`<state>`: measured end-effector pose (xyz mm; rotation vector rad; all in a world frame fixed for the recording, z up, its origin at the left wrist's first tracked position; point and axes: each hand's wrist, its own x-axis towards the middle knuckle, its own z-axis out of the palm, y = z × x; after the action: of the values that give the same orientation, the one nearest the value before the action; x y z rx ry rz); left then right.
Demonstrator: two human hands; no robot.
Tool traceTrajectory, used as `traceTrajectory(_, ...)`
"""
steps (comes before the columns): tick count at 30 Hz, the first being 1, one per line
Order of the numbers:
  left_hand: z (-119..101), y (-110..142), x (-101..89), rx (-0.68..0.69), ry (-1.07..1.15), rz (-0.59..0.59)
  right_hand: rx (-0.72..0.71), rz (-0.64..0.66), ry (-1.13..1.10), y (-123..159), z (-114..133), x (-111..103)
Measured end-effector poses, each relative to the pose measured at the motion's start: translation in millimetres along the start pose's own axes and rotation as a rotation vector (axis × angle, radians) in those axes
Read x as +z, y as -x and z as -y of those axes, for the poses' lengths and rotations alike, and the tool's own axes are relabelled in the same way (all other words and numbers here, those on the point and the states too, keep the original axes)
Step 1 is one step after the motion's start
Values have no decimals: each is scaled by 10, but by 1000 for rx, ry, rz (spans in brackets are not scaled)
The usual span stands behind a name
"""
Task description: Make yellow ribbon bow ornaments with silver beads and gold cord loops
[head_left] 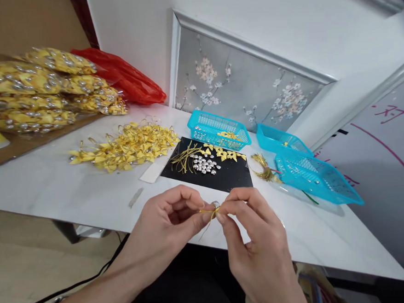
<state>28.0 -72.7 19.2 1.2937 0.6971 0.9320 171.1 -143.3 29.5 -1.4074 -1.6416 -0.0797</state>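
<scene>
Just over the table's front edge, my left hand (174, 216) and my right hand (258, 235) meet, both closed in a pinch. Between their fingertips is a thin gold cord (209, 222), one end of it hanging down. A shiny silver bead (216, 204) shows at the top of the pinch, partly covered by the fingers. Beyond the hands lies a black mat (207, 181) holding loose gold cords (185, 158), silver heart-shaped beads (205, 164) and yellow ribbon bows (228, 155).
Left of the mat is a heap of finished yellow bow pieces (129, 147). Bagged yellow pieces (28, 90) and a red plastic bag (124, 76) sit behind. Blue baskets (217, 120) line the wall side, near a gold cord bundle (266, 170).
</scene>
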Motion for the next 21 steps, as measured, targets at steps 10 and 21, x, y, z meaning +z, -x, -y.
traceTrajectory(10, 7, -46, -4, -142, 163, -8, 87, -94, -13, 13, -34, -48)
traceTrajectory(21, -52, -40, -1, -236, 319, 3, 55, -211, -18, 136, -14, 53)
